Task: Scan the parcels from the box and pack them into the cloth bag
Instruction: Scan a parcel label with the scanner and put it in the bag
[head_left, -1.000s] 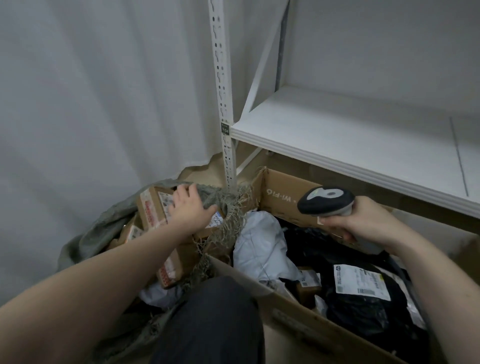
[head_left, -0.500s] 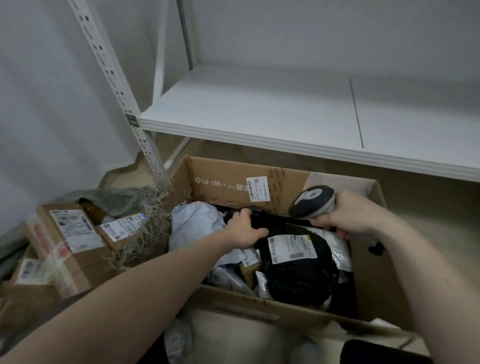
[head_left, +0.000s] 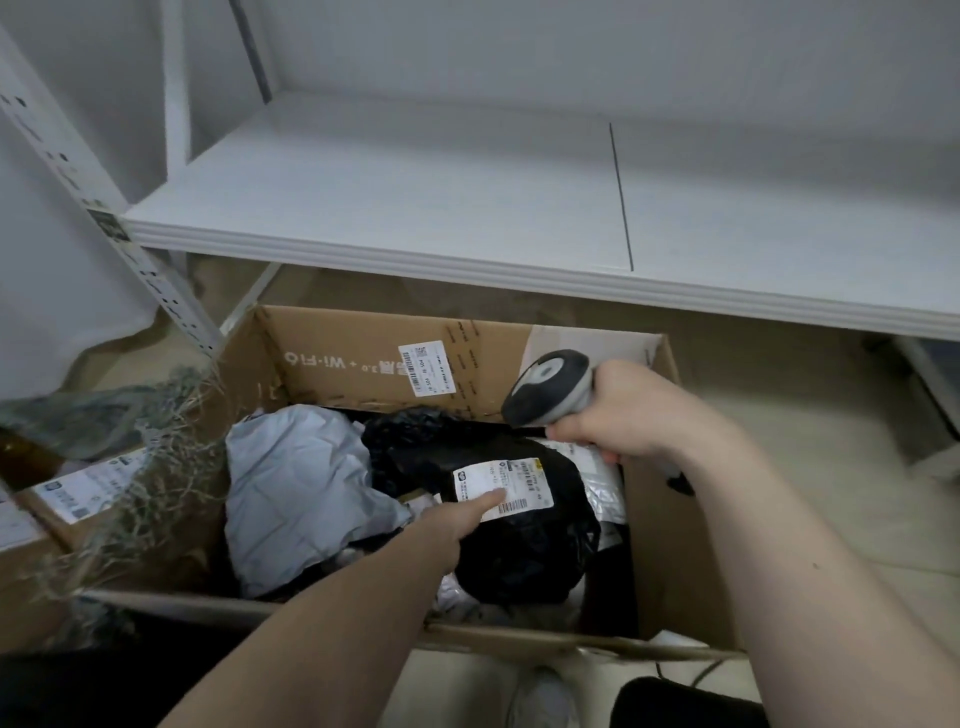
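Where a second ago the left hand (head_left: 457, 522) rested on a labelled carton in the frayed cloth bag (head_left: 150, 467) at the left, it has since swung across into the cardboard box (head_left: 363, 358) and now lies on a black plastic parcel (head_left: 519, 545), thumb on the parcel's white shipping label (head_left: 501, 488); whether its hidden fingers grip is unclear. That suggests one parcel is packed and this is next, with a grey mailer (head_left: 296, 483) waiting beside it. The right hand (head_left: 639, 410) stays wrapped round the scanner (head_left: 550, 387), just above; "Wi-Fi 6" reads upside down on the box wall, the label print too small.
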